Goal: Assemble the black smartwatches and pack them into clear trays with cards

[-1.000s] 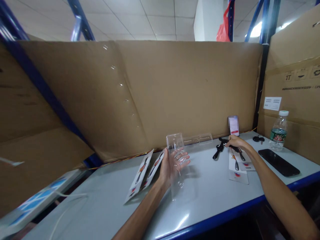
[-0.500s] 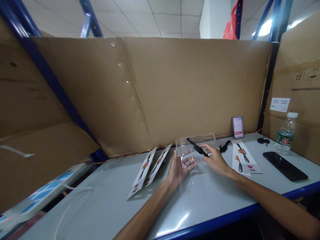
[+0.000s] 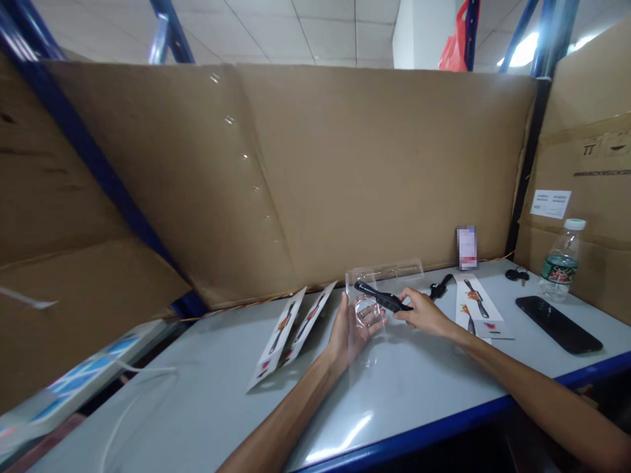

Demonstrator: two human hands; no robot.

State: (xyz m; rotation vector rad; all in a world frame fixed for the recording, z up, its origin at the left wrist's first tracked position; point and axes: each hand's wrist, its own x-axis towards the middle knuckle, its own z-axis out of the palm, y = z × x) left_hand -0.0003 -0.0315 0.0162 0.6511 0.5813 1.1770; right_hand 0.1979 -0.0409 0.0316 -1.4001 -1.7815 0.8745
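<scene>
My left hand (image 3: 348, 334) holds a clear plastic blister shell (image 3: 363, 358), thumb along its left edge and fingers showing through from behind. My right hand (image 3: 422, 313) grips one end of a slim black kitchen tool (image 3: 379, 297). The tool's other end lies over the upper part of the shell, above my left fingers; whether it touches the plastic I cannot tell. Left of my left hand, two printed cards (image 3: 279, 335) lean tilted on the table, each picturing a similar black tool. Behind my right hand lies a black watch-like strap (image 3: 440, 288).
Another clear shell (image 3: 407, 269) is at the back against the cardboard. On the right are more printed cards (image 3: 480, 309), a dark phone (image 3: 559, 324), a bottle (image 3: 560, 266), keys (image 3: 517, 274) and a propped-up phone (image 3: 467, 248). A power strip (image 3: 93, 374) runs along the left edge.
My right hand has turned the black tool flatter and brought it slightly left and down over the shell. My left hand keeps its hold, and the whole view has shifted a little.
</scene>
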